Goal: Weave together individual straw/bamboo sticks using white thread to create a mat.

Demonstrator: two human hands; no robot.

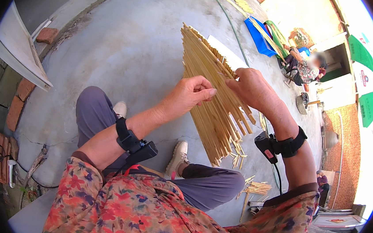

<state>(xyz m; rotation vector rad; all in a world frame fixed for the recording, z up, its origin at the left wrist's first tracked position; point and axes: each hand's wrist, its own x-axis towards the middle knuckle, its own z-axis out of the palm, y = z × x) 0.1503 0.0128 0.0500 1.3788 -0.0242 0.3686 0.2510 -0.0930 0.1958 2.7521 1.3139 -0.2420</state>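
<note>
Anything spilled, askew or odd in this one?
Yes: short straw-coloured stick pieces lie loose on the grey concrete floor, near the lower end of the mat of long straw-coloured sticks. They point in different directions, unlike the mat's side-by-side sticks. Nothing else clearly stands out.

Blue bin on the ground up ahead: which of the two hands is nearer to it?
Right. The right hand, over the right side of the stick mat, is closer to the blue bin; the left hand is farther left of it.
</note>
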